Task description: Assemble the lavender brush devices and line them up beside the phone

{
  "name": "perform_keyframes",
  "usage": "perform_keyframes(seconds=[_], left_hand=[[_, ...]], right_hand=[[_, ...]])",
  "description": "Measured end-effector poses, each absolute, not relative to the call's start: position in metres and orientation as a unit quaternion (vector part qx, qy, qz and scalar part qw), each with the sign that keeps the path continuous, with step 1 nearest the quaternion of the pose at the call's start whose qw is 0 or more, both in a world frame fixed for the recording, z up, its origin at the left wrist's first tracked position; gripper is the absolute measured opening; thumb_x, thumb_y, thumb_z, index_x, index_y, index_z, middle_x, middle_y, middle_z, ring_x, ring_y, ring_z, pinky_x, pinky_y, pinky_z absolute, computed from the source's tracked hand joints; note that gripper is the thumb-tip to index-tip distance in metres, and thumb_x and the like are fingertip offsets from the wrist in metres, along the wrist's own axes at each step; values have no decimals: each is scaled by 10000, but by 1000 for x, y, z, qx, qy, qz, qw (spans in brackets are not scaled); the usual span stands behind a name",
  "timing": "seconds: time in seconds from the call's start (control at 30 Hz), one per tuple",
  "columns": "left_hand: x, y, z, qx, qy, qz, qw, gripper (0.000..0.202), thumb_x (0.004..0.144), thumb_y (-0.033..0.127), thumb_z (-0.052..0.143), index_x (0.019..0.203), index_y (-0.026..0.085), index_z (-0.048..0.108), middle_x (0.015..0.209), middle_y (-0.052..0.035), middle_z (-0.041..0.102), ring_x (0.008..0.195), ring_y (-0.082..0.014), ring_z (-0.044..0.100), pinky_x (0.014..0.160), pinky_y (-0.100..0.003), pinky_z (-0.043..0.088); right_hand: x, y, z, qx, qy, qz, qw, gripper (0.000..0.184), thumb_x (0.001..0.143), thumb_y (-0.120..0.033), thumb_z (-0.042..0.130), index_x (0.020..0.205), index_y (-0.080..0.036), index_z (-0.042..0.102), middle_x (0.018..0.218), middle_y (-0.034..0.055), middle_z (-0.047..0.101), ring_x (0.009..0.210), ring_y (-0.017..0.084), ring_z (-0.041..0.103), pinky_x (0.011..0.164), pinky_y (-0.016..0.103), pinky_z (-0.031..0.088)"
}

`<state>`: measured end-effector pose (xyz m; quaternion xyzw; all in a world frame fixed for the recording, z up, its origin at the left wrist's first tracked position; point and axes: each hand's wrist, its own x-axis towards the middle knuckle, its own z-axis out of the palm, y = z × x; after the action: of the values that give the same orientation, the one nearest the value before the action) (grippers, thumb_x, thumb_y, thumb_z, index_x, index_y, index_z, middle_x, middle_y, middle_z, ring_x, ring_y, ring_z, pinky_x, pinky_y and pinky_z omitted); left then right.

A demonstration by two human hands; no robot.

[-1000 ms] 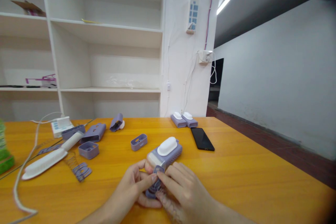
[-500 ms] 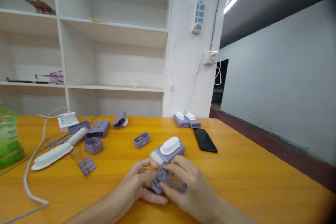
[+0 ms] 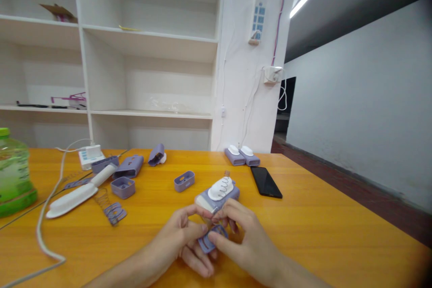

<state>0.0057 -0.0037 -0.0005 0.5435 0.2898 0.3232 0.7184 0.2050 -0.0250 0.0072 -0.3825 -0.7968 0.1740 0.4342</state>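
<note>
Between my fingertips is a small purple plastic piece (image 3: 207,241) with slots in it. My left hand (image 3: 182,234) pinches it from the left. My right hand (image 3: 251,240) grips it from the right, thumb resting on its face. A thin coil spring (image 3: 224,186) shows above my right fingers, passing in front of a white oval cap; where it joins the piece is hidden by my fingers. Just beyond my hands lies a purple casing (image 3: 234,192) with that white cap (image 3: 216,190) on top. A similar spring-and-plate piece (image 3: 114,213) lies to the left.
A white handheld stick-shaped device (image 3: 72,200), purple shells (image 3: 128,166) and a purple frame (image 3: 184,181) are on the table. Two capped casings (image 3: 235,156) stand at the back, near a black phone (image 3: 266,182). A green bottle (image 3: 13,175) and white cable (image 3: 41,225) are at left.
The purple piece has turned in my fingers. The spring, earlier pointing right beneath my right hand, now points up and away. My right fingers have shifted over the piece.
</note>
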Motion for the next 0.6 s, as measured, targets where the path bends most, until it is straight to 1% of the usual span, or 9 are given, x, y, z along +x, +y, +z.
perform_keyframes(seconds=[0.07,0.13,0.27,0.33,0.4,0.43,0.53,0.6], left_hand=[[6,-1,-1,561,275,321,712,325,914,383,635,1099,181,459,726,-94,741,520,-188,727,451,-210,568],[5,3,-4,573,274,321,702,350,893,419,655,1061,197,443,684,-57,721,459,-168,690,390,-192,534],[3,9,-12,615,319,314,649,409,854,483,677,1053,216,440,569,49,626,339,-135,586,280,-155,415],[2,9,-15,646,356,317,596,411,865,516,647,1079,219,461,577,67,606,290,-95,491,250,-138,323],[2,7,-15,682,383,321,533,376,893,531,597,1064,211,500,579,71,589,289,-63,400,270,-140,263],[2,6,-14,704,389,326,496,345,909,522,576,1032,203,527,567,72,573,316,-62,392,303,-147,269],[-1,5,-4,780,398,343,339,272,954,450,536,895,192,597,556,58,538,461,-94,475,452,-182,338],[-9,10,4,820,410,346,201,269,973,413,511,842,202,616,611,32,586,553,-120,536,535,-212,364]], right_hand=[[204,-23,6,-398,-784,205,429,104,803,-203,736,884,-193,671,765,-27,520,665,131,497,587,238,397],[203,-22,3,-405,-774,239,425,119,804,-239,745,892,-190,681,739,-36,514,624,117,462,542,227,348],[204,-21,1,-417,-744,306,423,181,850,-343,726,926,-185,682,728,-34,550,617,112,454,541,225,338],[204,-20,1,-421,-735,319,424,214,873,-391,707,927,-185,686,719,-34,552,627,115,465,557,227,347],[206,-21,1,-420,-738,312,426,235,876,-418,706,903,-184,689,707,-36,542,639,117,469,571,229,348],[206,-21,1,-419,-743,302,426,242,873,-423,711,878,-182,685,697,-40,531,636,115,464,571,229,342],[208,-23,1,-425,-768,242,413,286,842,-411,741,735,-171,629,637,-54,477,593,100,428,555,234,304],[209,-23,1,-438,-781,205,396,311,814,-389,764,678,-168,593,602,-64,441,564,92,406,548,238,284]])
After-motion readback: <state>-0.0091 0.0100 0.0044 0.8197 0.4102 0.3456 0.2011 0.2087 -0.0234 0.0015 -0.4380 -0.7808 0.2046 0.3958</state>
